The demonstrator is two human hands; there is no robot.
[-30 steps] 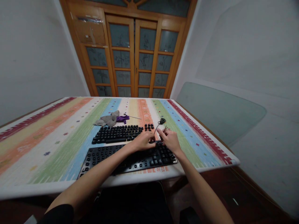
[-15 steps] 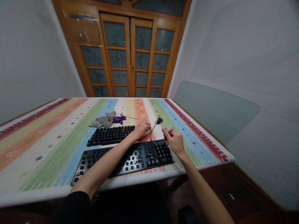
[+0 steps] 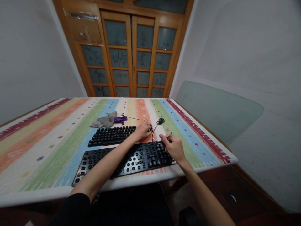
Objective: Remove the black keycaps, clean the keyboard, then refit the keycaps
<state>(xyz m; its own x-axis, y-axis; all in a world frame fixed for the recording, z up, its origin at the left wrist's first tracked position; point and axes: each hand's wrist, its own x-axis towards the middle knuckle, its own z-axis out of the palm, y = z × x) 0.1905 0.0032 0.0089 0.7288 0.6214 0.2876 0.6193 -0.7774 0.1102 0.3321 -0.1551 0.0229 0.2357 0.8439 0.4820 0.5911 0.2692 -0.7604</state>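
Observation:
A black keyboard [image 3: 138,158] lies along the table's near edge, its keycaps gone from the left and middle but present on the number pad at right. Behind it, black keycaps [image 3: 113,135] stand in rows. My left hand [image 3: 142,131] reaches over the keyboard to the right end of these rows, fingers bent around small black keycaps [image 3: 150,128]. Above the number pad is my right hand [image 3: 175,147], its thumb and fingers closed on a small thin wire tool [image 3: 170,135], mostly hidden by the fingers.
A coiled black cable [image 3: 161,121] lies behind the hands. Further left are a grey cloth [image 3: 104,121], a purple cloth piece [image 3: 120,120] and a thin rod [image 3: 133,118]. Striped cloth covers the table [image 3: 56,150]. A glass panel [image 3: 218,110] leans on the right wall.
My right hand has shifted slightly left and turned, so less of the wire tool shows. My left hand stays by the keycaps almost unmoved.

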